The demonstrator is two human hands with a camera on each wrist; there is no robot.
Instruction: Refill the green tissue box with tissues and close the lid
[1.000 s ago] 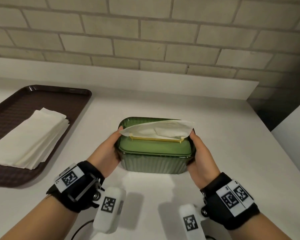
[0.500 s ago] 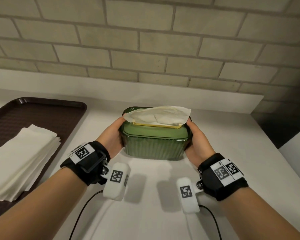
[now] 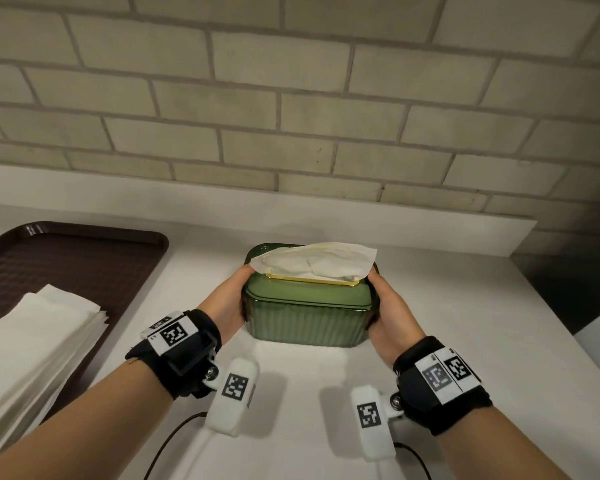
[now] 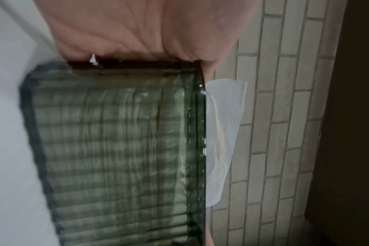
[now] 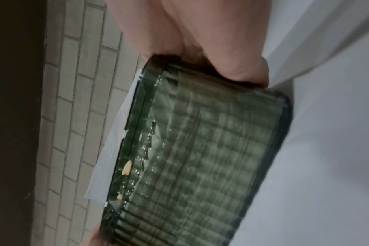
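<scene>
Green tissue box (image 3: 309, 315) sits on the white counter (image 3: 430, 341), squarely between both hands, not far from the brick wall (image 3: 291, 98). Left hand (image 3: 227, 303) cups the box's left end, thumb up at the top rim, fingers wrapped round the far side out of sight. Right hand (image 3: 390, 311) does the same on the right end, thumb at the upper corner. Both grip the box. Lid (image 3: 309, 294) is down on the box, gold-edged slot (image 3: 310, 279) on top, one tissue (image 3: 314, 260) sticking out through it and spreading over the lid's back half.

Left wrist view: palm pressed on the box's ribbed end wall (image 4: 116, 141), tissue edge (image 4: 223, 133) poking past the lid. Right wrist view: hand (image 5: 200, 41) clamped on the other end of the ribbed box (image 5: 200, 158); picture is blurred.

Brown tray (image 3: 77, 258) lies well left of the box, with a stack of white tissues (image 3: 35, 348) on it, apart from the left hand.
</scene>
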